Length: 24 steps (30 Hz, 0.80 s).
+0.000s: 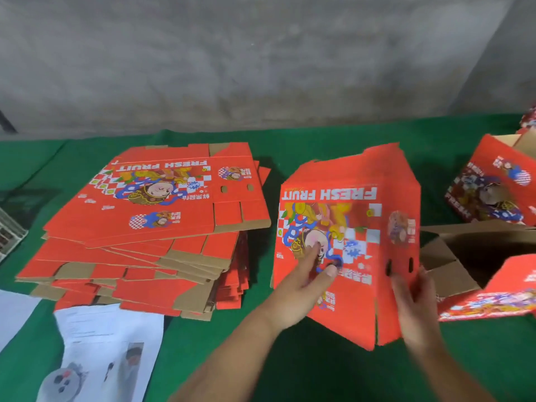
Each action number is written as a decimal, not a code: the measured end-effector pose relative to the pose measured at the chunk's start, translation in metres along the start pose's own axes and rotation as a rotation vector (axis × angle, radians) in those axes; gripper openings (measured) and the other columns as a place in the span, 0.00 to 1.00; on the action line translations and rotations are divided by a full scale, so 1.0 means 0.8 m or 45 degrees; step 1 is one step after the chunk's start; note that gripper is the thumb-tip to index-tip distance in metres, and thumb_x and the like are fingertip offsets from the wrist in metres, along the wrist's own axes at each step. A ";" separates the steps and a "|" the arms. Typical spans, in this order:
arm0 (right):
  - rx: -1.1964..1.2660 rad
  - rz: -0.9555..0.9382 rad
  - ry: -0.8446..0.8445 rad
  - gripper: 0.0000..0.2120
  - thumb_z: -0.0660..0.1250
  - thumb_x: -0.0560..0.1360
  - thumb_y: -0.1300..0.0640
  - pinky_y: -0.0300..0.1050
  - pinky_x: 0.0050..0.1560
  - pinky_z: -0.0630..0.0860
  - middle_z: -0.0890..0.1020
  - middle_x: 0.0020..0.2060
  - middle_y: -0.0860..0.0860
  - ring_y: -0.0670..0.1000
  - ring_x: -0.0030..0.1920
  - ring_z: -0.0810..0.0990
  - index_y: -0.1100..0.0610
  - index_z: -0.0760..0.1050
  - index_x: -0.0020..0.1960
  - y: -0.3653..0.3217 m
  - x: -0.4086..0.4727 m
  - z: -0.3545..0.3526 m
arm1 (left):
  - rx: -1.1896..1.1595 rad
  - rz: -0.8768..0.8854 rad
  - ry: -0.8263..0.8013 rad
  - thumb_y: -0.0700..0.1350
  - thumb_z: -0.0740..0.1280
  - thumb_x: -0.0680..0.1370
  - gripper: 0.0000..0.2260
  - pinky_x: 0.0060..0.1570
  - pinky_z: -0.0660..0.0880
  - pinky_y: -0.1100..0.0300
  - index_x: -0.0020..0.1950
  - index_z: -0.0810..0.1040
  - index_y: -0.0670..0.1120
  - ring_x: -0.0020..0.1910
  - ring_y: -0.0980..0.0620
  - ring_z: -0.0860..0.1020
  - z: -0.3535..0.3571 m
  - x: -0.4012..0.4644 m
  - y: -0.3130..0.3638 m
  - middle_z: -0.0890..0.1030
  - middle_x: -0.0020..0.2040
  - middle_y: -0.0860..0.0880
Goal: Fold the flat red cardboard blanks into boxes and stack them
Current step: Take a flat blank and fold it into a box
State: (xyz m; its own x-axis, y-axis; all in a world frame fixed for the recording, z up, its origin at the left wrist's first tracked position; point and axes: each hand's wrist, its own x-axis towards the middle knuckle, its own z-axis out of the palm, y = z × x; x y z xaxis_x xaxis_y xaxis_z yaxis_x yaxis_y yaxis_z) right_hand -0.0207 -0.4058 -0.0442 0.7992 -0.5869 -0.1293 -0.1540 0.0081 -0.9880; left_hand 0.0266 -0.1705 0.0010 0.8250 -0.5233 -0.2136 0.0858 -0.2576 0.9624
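Blanks pile: the stack of flat red blanks (150, 224) sits on the green table (290, 367) to our left, well apart from both hands, top sheet printed side up
Box in hand: the red blank (348, 242) we're working stands partly opened at centre, between the pile and the finished boxes; its long axis runs away from us and up, far end raised, lettering upside down to us
Finished boxes: one open box (478, 256) lies just beside our right hand, brown inside showing; another folded box (499, 187) sits further back on the right
Left hand: our left hand (304, 280) lies flat on the big printed panel, fingers spread, pressing and not clenched
Right hand: our right hand (414, 303) is blurred at the narrow side panel near the two slots; it seems to pinch that edge, though we cannot tell for sure
Next move, our guess: the near flaps lie just under the right hand, so it looks the handier for tucking them
Papers: printed sheets (107, 352) lie near left
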 end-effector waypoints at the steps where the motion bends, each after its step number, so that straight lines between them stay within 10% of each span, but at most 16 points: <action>1: -0.080 -0.041 0.057 0.28 0.77 0.73 0.44 0.67 0.62 0.78 0.80 0.63 0.55 0.60 0.59 0.82 0.50 0.69 0.66 0.007 -0.012 0.010 | -0.019 0.012 -0.053 0.75 0.63 0.75 0.38 0.83 0.46 0.54 0.80 0.49 0.70 0.82 0.65 0.45 0.009 0.002 0.007 0.46 0.83 0.65; 6: -0.503 -0.518 0.262 0.25 0.65 0.72 0.37 0.60 0.59 0.75 0.69 0.52 0.38 0.61 0.57 0.78 0.44 0.69 0.66 0.022 -0.065 0.060 | -0.109 0.214 -0.014 0.55 0.77 0.73 0.50 0.80 0.59 0.50 0.84 0.45 0.61 0.82 0.50 0.61 0.046 0.009 0.022 0.73 0.72 0.57; 10: -0.541 -0.707 0.103 0.23 0.58 0.77 0.47 0.49 0.57 0.64 0.74 0.52 0.47 0.55 0.55 0.74 0.58 0.74 0.68 0.025 -0.094 0.067 | -0.425 0.290 0.202 0.45 0.78 0.72 0.50 0.76 0.69 0.49 0.82 0.47 0.60 0.80 0.45 0.64 0.041 0.003 0.022 0.60 0.78 0.45; 15: -0.739 -0.945 0.060 0.18 0.58 0.76 0.56 0.58 0.49 0.80 0.80 0.51 0.57 0.63 0.49 0.81 0.60 0.75 0.63 0.004 -0.124 0.062 | -0.355 0.287 0.190 0.54 0.82 0.67 0.58 0.78 0.65 0.44 0.81 0.42 0.68 0.81 0.54 0.62 0.050 -0.008 0.018 0.58 0.82 0.55; 20: -0.830 -1.058 -0.428 0.22 0.65 0.77 0.45 0.35 0.51 0.78 0.74 0.67 0.41 0.43 0.58 0.81 0.45 0.75 0.71 -0.002 -0.135 0.056 | 0.020 0.492 0.630 0.43 0.62 0.81 0.28 0.72 0.70 0.54 0.81 0.65 0.57 0.70 0.54 0.73 0.029 -0.020 0.011 0.74 0.67 0.58; 24: -0.630 -0.807 -0.562 0.21 0.62 0.81 0.41 0.46 0.70 0.71 0.70 0.71 0.42 0.45 0.68 0.75 0.44 0.72 0.73 -0.011 -0.082 0.070 | -0.342 0.329 0.726 0.35 0.61 0.78 0.20 0.60 0.80 0.57 0.64 0.83 0.49 0.61 0.51 0.83 -0.025 -0.036 -0.018 0.86 0.59 0.50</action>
State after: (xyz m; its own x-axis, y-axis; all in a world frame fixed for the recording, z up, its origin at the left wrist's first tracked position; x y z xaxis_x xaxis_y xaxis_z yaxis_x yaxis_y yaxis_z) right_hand -0.0396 -0.3220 -0.0317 0.9527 0.0005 0.3040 0.2395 -0.6171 -0.7495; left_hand 0.0127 -0.1354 -0.0036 0.9967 -0.0122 0.0799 -0.0789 0.0673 0.9946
